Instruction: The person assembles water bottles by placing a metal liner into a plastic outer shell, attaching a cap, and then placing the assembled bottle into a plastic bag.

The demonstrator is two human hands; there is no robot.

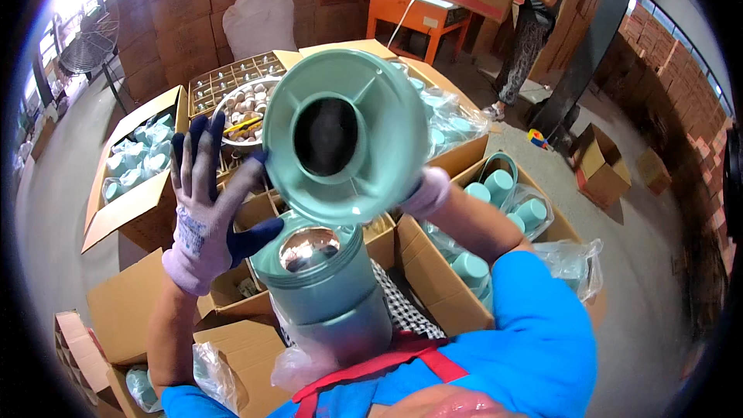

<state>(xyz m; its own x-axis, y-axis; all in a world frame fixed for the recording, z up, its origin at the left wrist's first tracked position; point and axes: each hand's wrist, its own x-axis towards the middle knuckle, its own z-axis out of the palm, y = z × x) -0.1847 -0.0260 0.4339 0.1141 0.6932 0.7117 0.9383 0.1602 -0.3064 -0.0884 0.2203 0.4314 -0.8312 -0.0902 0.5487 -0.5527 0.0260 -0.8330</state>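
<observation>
Head view: right hand partly behind teal disc

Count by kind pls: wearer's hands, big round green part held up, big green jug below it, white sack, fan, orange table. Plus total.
Hands: 2 (left hand, right hand)
Round green part: 1
Green jug: 1
White sack: 1
Fan: 1
Orange table: 1
Total: 7
</observation>
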